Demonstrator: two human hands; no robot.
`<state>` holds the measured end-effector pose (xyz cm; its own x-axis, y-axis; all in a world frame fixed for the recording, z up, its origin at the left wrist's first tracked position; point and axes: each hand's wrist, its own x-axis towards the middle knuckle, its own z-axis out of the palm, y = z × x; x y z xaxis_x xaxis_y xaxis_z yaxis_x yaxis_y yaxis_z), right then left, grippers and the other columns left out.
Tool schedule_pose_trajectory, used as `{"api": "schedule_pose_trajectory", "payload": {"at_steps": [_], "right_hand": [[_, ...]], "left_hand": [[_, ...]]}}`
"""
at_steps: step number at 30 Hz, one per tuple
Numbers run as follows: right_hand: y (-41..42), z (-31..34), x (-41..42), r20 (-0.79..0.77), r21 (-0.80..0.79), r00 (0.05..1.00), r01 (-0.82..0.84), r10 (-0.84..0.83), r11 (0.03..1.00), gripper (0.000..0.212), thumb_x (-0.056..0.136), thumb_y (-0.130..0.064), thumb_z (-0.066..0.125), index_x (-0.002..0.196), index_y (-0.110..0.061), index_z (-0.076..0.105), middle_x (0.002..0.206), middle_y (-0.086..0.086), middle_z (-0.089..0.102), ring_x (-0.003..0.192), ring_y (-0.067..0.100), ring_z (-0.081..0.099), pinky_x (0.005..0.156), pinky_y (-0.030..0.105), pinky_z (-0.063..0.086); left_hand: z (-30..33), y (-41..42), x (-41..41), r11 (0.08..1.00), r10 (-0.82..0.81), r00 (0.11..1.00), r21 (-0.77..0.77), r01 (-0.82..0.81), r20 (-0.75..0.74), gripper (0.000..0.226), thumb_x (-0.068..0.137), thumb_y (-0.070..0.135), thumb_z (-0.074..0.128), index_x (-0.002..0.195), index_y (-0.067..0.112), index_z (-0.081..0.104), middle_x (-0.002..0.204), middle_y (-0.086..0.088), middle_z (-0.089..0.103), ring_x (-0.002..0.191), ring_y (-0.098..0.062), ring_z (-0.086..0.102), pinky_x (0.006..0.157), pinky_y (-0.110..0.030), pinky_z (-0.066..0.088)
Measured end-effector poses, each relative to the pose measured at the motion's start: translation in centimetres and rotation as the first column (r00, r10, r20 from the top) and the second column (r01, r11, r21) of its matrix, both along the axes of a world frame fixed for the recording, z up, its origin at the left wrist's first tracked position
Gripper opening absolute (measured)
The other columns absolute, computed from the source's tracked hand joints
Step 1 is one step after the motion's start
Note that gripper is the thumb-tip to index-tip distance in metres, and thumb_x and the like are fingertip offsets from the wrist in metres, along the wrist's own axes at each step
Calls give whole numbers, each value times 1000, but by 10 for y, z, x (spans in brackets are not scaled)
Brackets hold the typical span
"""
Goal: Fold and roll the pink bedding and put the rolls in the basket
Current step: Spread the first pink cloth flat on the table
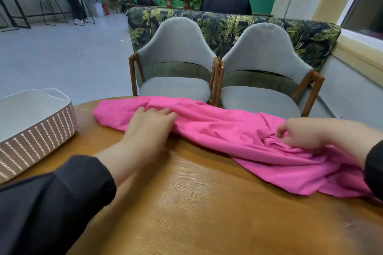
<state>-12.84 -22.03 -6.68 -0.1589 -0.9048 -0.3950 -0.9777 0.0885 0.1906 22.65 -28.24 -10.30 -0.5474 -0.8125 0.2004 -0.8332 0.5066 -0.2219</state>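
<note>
Left hand (148, 125) flat on pink bedding (217, 130), right hand (300, 133) curled, pinching folds

surface: wooden table (207, 203) | on it: pink bedding (228, 130), basket (37, 132), seemingly empty

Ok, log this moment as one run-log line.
stage: folding, no rolls yet | left hand: flat on pink bedding | right hand: pinching bedding folds | basket: holds no rolls | table
</note>
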Motion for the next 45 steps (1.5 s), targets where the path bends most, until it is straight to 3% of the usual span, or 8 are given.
{"api": "schedule_pose_trajectory", "payload": {"at_steps": [8, 14, 20, 23, 30, 36, 42, 45], "right_hand": [[13, -15, -11, 252, -45, 962, -95, 103, 994, 13, 94, -33, 58, 88, -43, 52, 86, -15, 58, 76, 2, 51, 68, 18, 40], [35, -15, 38, 465, 78, 885, -83, 37, 994, 6, 92, -23, 57, 88, -24, 61, 81, -16, 64, 72, 3, 53, 67, 18, 42], [18, 8, 0, 924, -321, 383, 774, 0, 546, 16, 99, -4, 50, 90, -10, 62, 87, 13, 60, 53, 17, 62, 49, 33, 59], [16, 4, 1, 912, -340, 410, 727, 19, 596, 27, 95, -8, 63, 122, -15, 61, 117, 13, 58, 83, 30, 68, 63, 40, 63], [40, -24, 50, 752, -319, 659, 355, 7, 878, 32, 87, -44, 73, 108, -45, 48, 87, -13, 65, 84, 11, 65, 63, 13, 45], [41, -47, 54, 573, -312, 818, 155, 56, 938, 14, 90, -19, 67, 102, -26, 67, 80, -23, 54, 77, 4, 54, 58, 2, 36], [38, 2, 20, 969, -208, 133, 893, 207, 399, 10, 93, -8, 65, 100, -9, 71, 86, 9, 69, 64, 14, 56, 44, 18, 43], [37, 7, 16, 977, -139, 29, 839, 212, 526, 22, 98, -11, 62, 119, -14, 60, 98, 8, 67, 70, 15, 63, 47, 20, 53]], "left_hand": [[-56, 97, -88, 937, -47, 969, 325, 127, -243, 62, 93, 60, 50, 146, 40, 24, 165, -4, 17, 150, -30, 20, 120, -56, 15], [-58, 47, -78, 847, -273, 829, 287, 448, -488, 30, 91, 33, 59, 120, 27, 61, 136, 6, 54, 134, -15, 45, 112, -34, 35], [-31, -35, 26, 934, 5, 876, 315, 168, -482, 18, 92, 20, 67, 110, 23, 67, 143, 2, 55, 136, -21, 49, 112, -33, 38], [-28, -29, 19, 935, 261, 777, 350, -56, -573, 40, 93, 15, 55, 130, 28, 50, 124, -8, 65, 104, -32, 68, 86, -43, 56], [-24, 68, -71, 745, 646, -139, 580, 329, -751, 79, 70, 78, 68, 138, 53, 36, 134, 11, 58, 116, -17, 61, 96, -42, 53], [-31, 67, -106, 747, 571, -16, 512, 424, -821, 42, 91, 7, 54, 120, 35, 63, 108, 12, 72, 98, -2, 68, 82, -20, 55], [42, -18, -44, 846, 463, -98, 407, 345, -881, 41, 89, 5, 49, 119, 28, 66, 120, -9, 69, 108, -21, 68, 89, -38, 57], [46, -31, -33, 646, 608, -120, 401, 650, -785, 38, 98, 44, 58, 136, 39, 56, 138, -2, 62, 120, -17, 63, 92, -38, 57]]}}
